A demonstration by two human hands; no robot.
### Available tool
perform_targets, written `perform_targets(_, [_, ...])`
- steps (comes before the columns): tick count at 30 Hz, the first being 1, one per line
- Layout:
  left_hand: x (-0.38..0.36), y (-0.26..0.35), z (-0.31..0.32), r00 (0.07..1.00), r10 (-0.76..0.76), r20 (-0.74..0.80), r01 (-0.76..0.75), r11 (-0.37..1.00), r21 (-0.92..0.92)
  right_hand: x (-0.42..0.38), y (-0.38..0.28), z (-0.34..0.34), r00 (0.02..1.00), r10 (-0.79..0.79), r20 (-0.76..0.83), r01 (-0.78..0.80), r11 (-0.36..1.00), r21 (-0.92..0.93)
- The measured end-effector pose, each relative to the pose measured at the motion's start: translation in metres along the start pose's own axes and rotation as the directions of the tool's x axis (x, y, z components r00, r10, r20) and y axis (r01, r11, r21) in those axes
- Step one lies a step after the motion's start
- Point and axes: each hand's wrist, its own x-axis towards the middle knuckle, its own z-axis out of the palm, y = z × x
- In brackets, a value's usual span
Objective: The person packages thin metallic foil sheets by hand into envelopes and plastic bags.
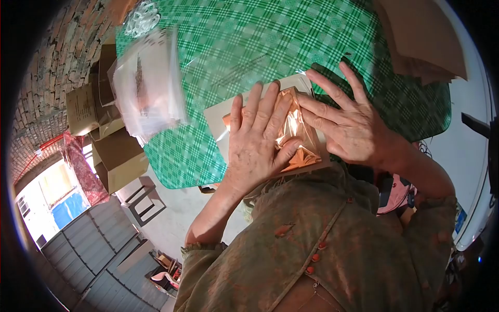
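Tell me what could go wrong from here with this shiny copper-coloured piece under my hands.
The shiny piece could crease or wrinkle further, since your flat left hand lies on it and your right hand's fingers touch its side. It could also shift on the pale sheet beneath. Separately, the clear plastic bags lie at the table's edge, so a bump might send some off.
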Motion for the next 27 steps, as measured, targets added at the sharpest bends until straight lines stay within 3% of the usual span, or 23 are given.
perform_targets(15, [-0.001,0.002,-0.003,1.000,-0.017,-0.022,0.016,0.998,-0.062,-0.015,-0.018,-0.023,0.986,-0.035,0.163,0.037,0.999,-0.009])
perform_targets(27, [-0.002,-0.001,0.001,1.000,-0.008,-0.026,0.007,0.999,-0.034,-0.025,-0.029,-0.013,0.992,-0.002,0.124,-0.003,0.999,0.042])
